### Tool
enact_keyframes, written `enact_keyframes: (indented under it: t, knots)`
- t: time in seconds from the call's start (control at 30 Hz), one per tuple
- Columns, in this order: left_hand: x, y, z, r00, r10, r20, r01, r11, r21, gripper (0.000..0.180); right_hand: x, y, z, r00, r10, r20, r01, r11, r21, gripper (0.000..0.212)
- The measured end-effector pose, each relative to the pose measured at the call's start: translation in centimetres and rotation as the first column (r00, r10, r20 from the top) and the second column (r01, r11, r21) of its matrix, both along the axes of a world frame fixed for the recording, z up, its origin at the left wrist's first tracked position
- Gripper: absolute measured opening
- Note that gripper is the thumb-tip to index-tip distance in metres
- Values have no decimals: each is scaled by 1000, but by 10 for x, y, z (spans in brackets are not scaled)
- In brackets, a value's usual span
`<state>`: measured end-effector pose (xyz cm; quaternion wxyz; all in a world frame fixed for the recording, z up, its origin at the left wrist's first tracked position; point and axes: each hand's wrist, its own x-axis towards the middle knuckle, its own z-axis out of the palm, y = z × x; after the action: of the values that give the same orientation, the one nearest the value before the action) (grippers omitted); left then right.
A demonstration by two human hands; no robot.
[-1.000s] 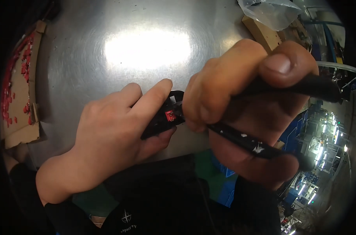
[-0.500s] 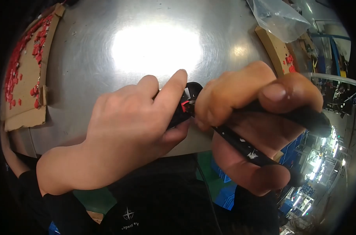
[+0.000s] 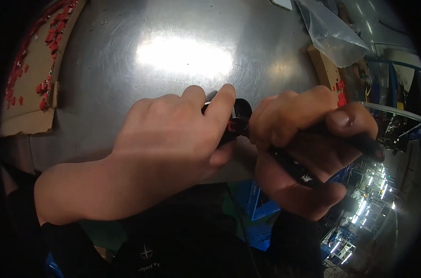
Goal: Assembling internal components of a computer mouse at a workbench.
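Note:
My left hand (image 3: 168, 127) is closed around a small black part (image 3: 241, 108) with a rounded end and a bit of red on it. Most of that part is hidden under my fingers, with the index finger lying along its top. My right hand (image 3: 298, 111) is wrapped round a pair of black-handled pliers (image 3: 294, 167), one handle under the fingers and the other against the palm side. The pliers' head points left to the black part, close by the red bit. Whether the jaws touch it I cannot tell, as fingers cover them.
On the metal table (image 3: 94, 88), a cardboard tray (image 3: 32, 113) with several red pieces (image 3: 53, 44) lies at the left. At the right stand another cardboard box (image 3: 318, 62) with red pieces and a clear plastic bag (image 3: 333, 39). A blue crate (image 3: 262, 204) sits below the table edge.
Both hands, with the pliers and black part, appear slightly further right in the picture. The view has shifted, and less of the red bit shows. Both grips are kept.

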<state>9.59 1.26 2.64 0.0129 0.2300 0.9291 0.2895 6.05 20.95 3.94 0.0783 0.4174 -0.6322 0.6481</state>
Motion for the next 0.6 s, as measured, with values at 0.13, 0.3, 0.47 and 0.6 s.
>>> enact_keyframes:
  t: [0.13, 0.3, 0.47, 0.6]
  knots:
    - [0, -1, -2, 1000, 0, 4, 0, 1000, -5, 71, 4, -2, 0, 1000, 3, 7, -3, 1000, -10, 66]
    - [-1, -2, 0, 999, -1, 42, 1, 1000, 2, 71, 2, -13, -6, 1000, 0, 24, 1, 1000, -20, 67]
    - [-2, -3, 0, 998, -4, 56, 4, 1000, 2, 72, 2, -19, -8, 999, -16, 32, 17, 999, -30, 68]
    - [0, -1, 2, 999, 2, 51, -2, 1000, 8, 73, 2, -10, -4, 999, -24, 44, 25, 999, -44, 69]
